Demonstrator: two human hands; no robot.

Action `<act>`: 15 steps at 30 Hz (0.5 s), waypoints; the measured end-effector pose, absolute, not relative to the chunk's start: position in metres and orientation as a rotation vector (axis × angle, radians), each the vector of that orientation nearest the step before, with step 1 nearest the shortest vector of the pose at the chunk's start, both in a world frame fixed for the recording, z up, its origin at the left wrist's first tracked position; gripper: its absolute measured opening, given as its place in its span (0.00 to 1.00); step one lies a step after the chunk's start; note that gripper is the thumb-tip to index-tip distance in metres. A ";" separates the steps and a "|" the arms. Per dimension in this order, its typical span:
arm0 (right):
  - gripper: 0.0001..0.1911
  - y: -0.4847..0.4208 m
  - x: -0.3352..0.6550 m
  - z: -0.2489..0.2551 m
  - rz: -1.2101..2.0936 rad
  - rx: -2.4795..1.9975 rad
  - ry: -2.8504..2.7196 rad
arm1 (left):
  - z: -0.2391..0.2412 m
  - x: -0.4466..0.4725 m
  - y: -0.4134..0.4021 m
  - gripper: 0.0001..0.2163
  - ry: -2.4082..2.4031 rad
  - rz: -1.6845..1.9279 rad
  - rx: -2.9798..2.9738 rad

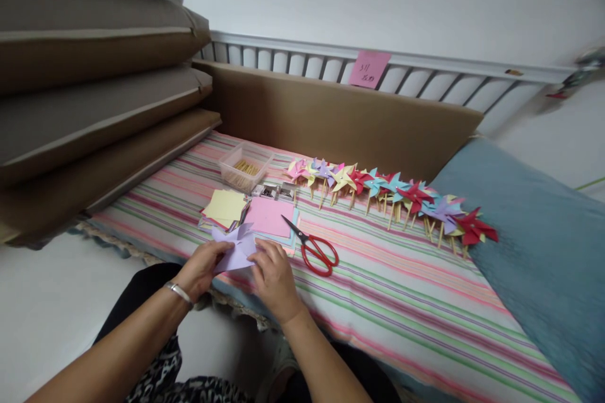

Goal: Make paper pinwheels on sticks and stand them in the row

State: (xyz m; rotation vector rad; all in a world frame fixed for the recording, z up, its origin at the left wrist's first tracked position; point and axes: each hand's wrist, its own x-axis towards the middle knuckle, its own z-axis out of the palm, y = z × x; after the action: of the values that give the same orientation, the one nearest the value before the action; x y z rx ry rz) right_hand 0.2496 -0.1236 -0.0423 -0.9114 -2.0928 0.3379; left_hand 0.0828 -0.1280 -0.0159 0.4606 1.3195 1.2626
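Observation:
A lavender paper square [235,256], cut in from its corners, is held between my two hands just above the front edge of the striped cloth. My left hand [204,264], with a silver bangle at the wrist, pinches its left side. On the right side, the fingers of my right hand [275,274] close on the paper's edge. Just beyond lie a stack of pink paper squares [270,216] and a pile with pale yellow paper [225,206] on top. Red-handled scissors [312,247] rest right of the pink stack, blades towards it.
A clear plastic box [246,167] holds short sticks, with a small case [274,191] of tiny parts before it. Several finished paper pinwheels [373,184] lie in a row along the back. Stacked cushions [94,101] rise at the left; a brown panel [331,119] stands behind.

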 end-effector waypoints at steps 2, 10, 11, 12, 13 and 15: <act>0.11 -0.124 0.250 -0.042 0.343 -0.906 -2.094 | -0.015 0.083 -0.129 0.08 1.327 1.270 0.483; 0.09 -0.125 0.252 -0.037 0.462 -0.887 -2.064 | -0.020 0.082 -0.131 0.07 1.378 1.245 0.599; 0.09 -0.125 0.252 -0.035 0.506 -0.889 -2.047 | -0.021 0.082 -0.132 0.07 1.387 1.238 0.615; 0.08 -0.125 0.252 -0.033 0.553 -0.896 -2.028 | -0.023 0.082 -0.132 0.07 1.393 1.231 0.632; 0.07 -0.125 0.251 -0.032 0.600 -0.911 -2.010 | -0.024 0.083 -0.133 0.08 1.396 1.223 0.648; 0.07 -0.125 0.251 -0.029 0.680 -0.960 -1.973 | -0.025 0.085 -0.134 0.08 1.395 1.200 0.680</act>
State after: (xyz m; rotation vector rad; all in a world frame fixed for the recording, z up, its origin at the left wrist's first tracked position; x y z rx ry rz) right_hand 0.2507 -0.1253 -0.0291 -0.9605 -1.9730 0.6799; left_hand 0.0851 -0.1338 -0.0248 0.6800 1.3951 1.2003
